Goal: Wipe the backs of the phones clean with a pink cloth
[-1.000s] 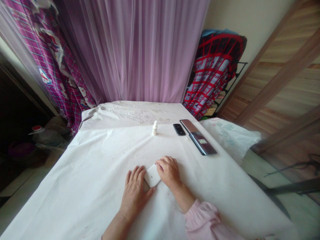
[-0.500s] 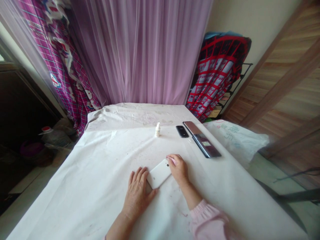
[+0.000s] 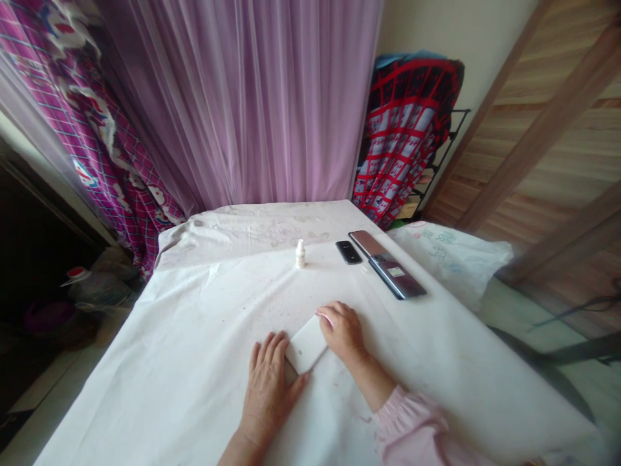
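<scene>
The little white bottle (image 3: 300, 255) stands upright on the white cloth (image 3: 213, 323) that covers the table, and everything else I can place from it. Just to its right lies a small black phone (image 3: 348, 252); further right, a bronze phone (image 3: 366, 243) and a dark phone (image 3: 398, 278) with a pale sticker lie in line. Past those, off the table's edge, there's a crumpled plastic bag (image 3: 451, 259). Behind the bottle hangs a lilac curtain (image 3: 272, 97), with a red checked cloth (image 3: 398, 142) bunched to the right of it. Far off to the bottle's left, in the gloom, sits a red-capped jug (image 3: 99, 285).

The white phone (image 3: 305, 346) lies nearer the person than the bottle, well apart from it, set slantwise and back up. That back is plain and pale, with a small grey mark near the closer end. The left hand (image 3: 266, 378) rests on the cloth, holding that end between thumb and fingers. The right hand (image 3: 342, 330) curls over the far end and hides it; whether it grips anything I can't tell.
</scene>
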### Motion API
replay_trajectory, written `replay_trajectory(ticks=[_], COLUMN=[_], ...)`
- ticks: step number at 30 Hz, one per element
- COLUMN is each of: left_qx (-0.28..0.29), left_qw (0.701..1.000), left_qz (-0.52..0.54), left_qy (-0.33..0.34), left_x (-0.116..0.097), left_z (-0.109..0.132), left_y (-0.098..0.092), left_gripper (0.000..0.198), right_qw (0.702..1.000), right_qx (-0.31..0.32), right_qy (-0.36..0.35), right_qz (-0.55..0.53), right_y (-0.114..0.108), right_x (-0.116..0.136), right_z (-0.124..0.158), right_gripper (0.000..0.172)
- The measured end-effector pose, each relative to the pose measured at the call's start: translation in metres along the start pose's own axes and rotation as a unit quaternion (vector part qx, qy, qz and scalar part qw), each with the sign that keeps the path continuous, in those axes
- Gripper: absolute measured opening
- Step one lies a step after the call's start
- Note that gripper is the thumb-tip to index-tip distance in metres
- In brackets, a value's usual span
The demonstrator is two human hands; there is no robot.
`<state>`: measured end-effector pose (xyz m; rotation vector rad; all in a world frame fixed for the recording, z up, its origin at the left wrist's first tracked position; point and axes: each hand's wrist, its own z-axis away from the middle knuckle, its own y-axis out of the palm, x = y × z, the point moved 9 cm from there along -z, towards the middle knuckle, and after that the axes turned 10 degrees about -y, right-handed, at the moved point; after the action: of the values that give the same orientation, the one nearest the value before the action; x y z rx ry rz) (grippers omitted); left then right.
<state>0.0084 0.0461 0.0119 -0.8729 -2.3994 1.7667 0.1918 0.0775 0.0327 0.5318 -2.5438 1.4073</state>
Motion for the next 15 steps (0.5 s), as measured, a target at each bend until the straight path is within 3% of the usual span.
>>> replay_trajectory(ticks=[15], left_qx=[-0.003], left_qw=[1.0], left_qz=[-0.017], left_qy=[0.017], left_x=[-0.001], left_z=[0.0], left_y=[0.002], left_gripper=[0.052], right_qw=[0.999], right_qx=[0.041], right_qy=[-0.034], right_qz=[0.0], right_y=[0.003], right_x=[0.025], right_z=[-0.003], right_gripper=[0.017])
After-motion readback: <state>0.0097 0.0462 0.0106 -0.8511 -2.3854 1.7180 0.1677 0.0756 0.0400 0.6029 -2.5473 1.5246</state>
